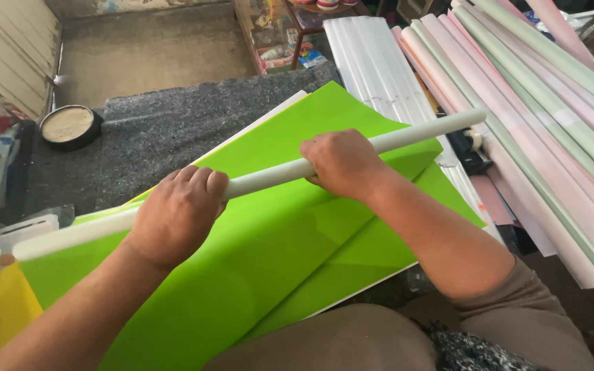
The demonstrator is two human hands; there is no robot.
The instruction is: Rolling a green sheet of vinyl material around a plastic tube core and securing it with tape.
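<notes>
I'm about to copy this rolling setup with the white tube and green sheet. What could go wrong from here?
The green sheet overhangs the grey felt table, so it might slip or crease. The left hand and right hand grip the white tube near its middle, so its long ends could roll unevenly.

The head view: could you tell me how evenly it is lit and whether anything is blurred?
Head view: soft daylight, brightest on the pink and green rolls at right; the white tube and green sheet are sharp; both hands, left and right, cast faint shadows; left edge dim.
</notes>
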